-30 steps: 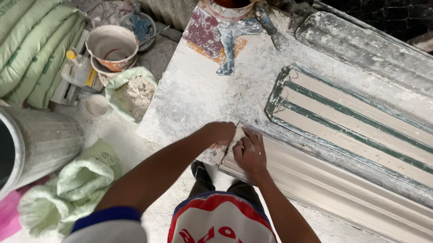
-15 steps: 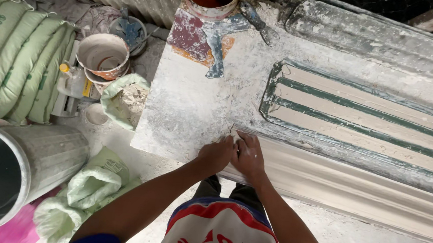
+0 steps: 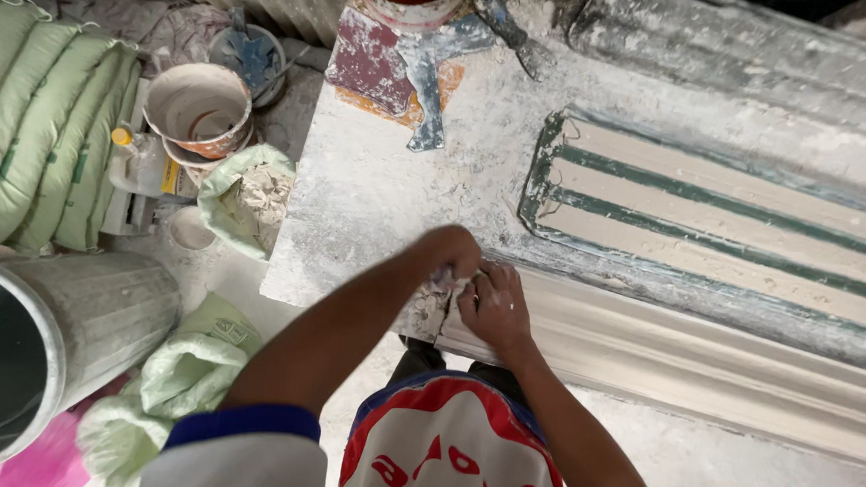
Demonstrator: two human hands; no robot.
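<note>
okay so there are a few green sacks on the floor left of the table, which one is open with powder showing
The small green sack standing right against the table's left edge, beside the stacked plaster-caked buckets. Its top gapes with pale powder inside; the stacked sacks farther left are closed.

Both hands meet at the near end of a long white plaster moulding (image 3: 706, 361) on the dusty counter (image 3: 376, 190): left hand (image 3: 449, 255) curled, right hand (image 3: 492, 305) flat. Buckets (image 3: 199, 109) stand at ten o'clock.

Even, soft daylight; sharp view

No glare or hard shadows on the dusty white bench (image 3: 376, 200); its far right corner falls dim, the picture's edges bow slightly, and the near sleeve (image 3: 240, 452) blurs softly.
</note>
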